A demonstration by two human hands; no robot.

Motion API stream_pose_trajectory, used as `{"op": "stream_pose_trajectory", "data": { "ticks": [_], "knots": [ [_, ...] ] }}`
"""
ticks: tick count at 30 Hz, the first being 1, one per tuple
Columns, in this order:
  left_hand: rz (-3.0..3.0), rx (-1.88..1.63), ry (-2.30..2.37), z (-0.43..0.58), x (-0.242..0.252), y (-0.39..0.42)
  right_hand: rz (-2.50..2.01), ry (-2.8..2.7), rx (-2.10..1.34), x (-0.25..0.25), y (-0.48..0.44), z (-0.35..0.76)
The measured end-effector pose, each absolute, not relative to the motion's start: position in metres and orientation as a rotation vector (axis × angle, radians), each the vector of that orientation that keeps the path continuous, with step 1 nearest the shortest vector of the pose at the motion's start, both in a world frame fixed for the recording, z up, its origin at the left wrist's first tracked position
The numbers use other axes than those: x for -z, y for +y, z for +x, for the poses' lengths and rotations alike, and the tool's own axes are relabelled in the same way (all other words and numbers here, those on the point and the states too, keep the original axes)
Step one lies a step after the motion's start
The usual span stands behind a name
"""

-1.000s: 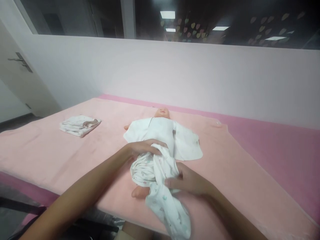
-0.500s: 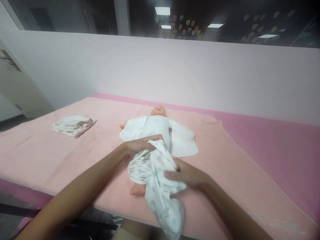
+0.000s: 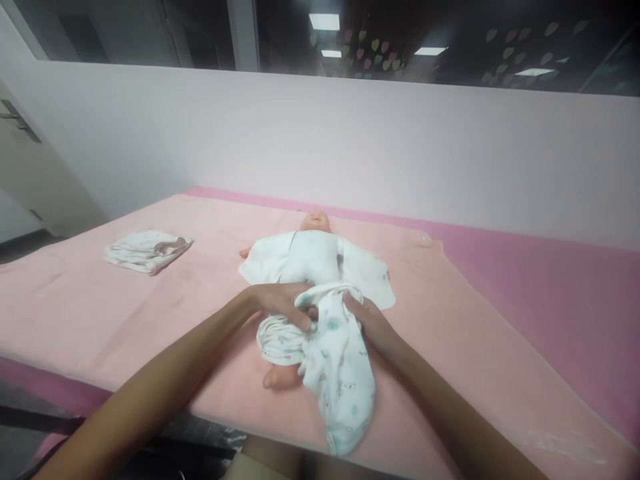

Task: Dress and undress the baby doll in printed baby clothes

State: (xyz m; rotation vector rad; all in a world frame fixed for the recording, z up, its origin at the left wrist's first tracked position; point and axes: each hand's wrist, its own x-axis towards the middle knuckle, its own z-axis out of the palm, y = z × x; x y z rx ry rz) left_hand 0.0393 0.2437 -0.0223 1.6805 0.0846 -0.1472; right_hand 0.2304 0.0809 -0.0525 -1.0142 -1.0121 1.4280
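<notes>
A baby doll (image 3: 316, 221) lies on its back, head at the far side, with a white top (image 3: 313, 255) spread over its chest and arms. Patterned white baby pants (image 3: 343, 373) are bunched around the leg on the left, whose bare foot (image 3: 280, 377) sticks out of the cuff. The other pant leg hangs toward me; the doll's second leg is hidden. My left hand (image 3: 285, 301) is closed on the left side of the waistband, fingers partly tucked into the cloth. My right hand (image 3: 373, 323) pinches the waistband's right side, thumb on top.
A folded white cloth (image 3: 147, 251) lies on the left of the pink blanket (image 3: 210, 230). The blanket covers a pink padded table (image 3: 550, 300). A white wall (image 3: 350, 140) with a window stands behind it. The table's near edge is close to my legs.
My right hand has moved up and away from me to the waistband. My left hand has dipped its thumb to the cloth. The loose pant leg has swung slightly right and lies straighter.
</notes>
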Motion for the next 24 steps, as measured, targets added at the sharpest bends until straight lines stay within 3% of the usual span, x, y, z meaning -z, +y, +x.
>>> {"op": "stream_pose_trajectory", "data": {
  "ticks": [13,24],
  "knots": [
    [1.766,0.273,0.125,0.037,0.017,0.238,-1.188,-1.202,-1.307,0.049,0.082,0.228],
    [1.644,0.138,0.24,0.033,0.022,0.244,-0.91,-1.411,-1.659,0.049,0.072,0.252]
  ]
}}
